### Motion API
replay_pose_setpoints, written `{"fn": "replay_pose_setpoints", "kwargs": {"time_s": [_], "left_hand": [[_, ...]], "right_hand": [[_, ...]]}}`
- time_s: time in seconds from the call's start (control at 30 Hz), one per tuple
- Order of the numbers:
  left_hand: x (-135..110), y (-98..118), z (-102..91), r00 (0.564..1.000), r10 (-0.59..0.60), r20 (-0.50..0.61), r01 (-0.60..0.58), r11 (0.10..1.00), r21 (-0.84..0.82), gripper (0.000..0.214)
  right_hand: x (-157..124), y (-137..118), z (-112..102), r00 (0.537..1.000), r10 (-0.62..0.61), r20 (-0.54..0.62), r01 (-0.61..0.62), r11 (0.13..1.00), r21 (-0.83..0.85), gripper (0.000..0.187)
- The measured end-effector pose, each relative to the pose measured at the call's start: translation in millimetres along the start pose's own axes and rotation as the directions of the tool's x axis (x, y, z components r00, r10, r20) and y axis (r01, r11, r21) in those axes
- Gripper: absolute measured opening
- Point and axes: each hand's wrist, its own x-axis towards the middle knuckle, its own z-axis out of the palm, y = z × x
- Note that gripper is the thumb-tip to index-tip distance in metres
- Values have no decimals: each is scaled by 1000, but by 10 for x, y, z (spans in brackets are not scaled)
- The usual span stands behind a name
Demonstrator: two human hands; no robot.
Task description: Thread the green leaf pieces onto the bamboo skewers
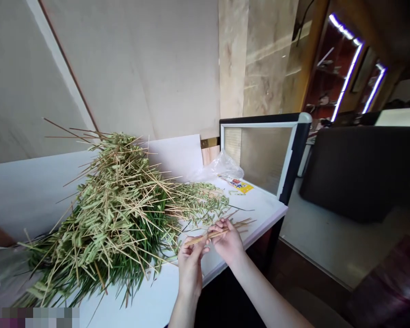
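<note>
My left hand (190, 269) and right hand (227, 241) are both pinched shut on thin tan bamboo sticks (241, 224), beside a heaped pile of green leafy stalks (105, 214) on the white counter (150, 300).

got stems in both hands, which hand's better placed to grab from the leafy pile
Left, probably: the left hand sits beside the pile of leafy stalks, while the right hand is farther off, holding the thin stems further along.
</note>
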Motion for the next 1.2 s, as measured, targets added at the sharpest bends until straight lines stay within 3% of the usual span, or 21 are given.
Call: {"fn": "replay_pose_setpoints", "kwargs": {"time_s": [0.2, 0.3, 0.4, 0.57, 0.67, 0.77, 0.87, 0.93, 1.03, 1.13, 1.2], "left_hand": [[58, -69, -216, 995, 61, 82, -80, 964, 252, 41], [77, -65, -312, 986, 22, 163, -78, 936, 342, 36], [76, -81, -390, 989, 12, 148, -66, 929, 365, 35], [69, -46, -511, 995, 61, 73, -85, 919, 385, 41], [38, 69, -577, 995, 73, 61, -92, 909, 407, 42], [-44, 191, -595, 994, 69, 88, -100, 900, 425, 40], [-124, 270, -567, 984, 72, 161, -143, 863, 485, 45], [-108, 319, -564, 972, 92, 217, -204, 787, 583, 50], [83, 444, -640, 961, 206, 186, -272, 563, 781, 51], [344, 611, -789, 942, 329, 60, -170, 316, 934, 56], [405, 675, -879, 923, 384, -9, -72, 195, 978, 79]], "right_hand": [[37, 87, -58, 992, -27, -127, 52, 979, 198, 46], [15, 87, -43, 988, -22, -153, 58, 971, 234, 51], [-3, 77, -38, 986, -30, -165, 67, 972, 224, 55], [-66, -79, -33, 989, -75, -129, 95, 984, 152, 55], [-186, -308, 5, 994, -94, -52, 98, 993, 71, 39], [-389, -507, 30, 1000, 18, 7, -18, 994, -104, 33], [-641, -548, -29, 985, 171, -21, -170, 948, -269, 37], [-799, -499, -125, 947, 318, -50, -315, 883, -349, 39], [-974, -393, -334, 852, 521, -58, -504, 784, -364, 47], [-1075, -292, -597, 823, 567, -19, -531, 758, -378, 52], [-1117, -225, -797, 839, 543, 42, -491, 787, -373, 54]]}}
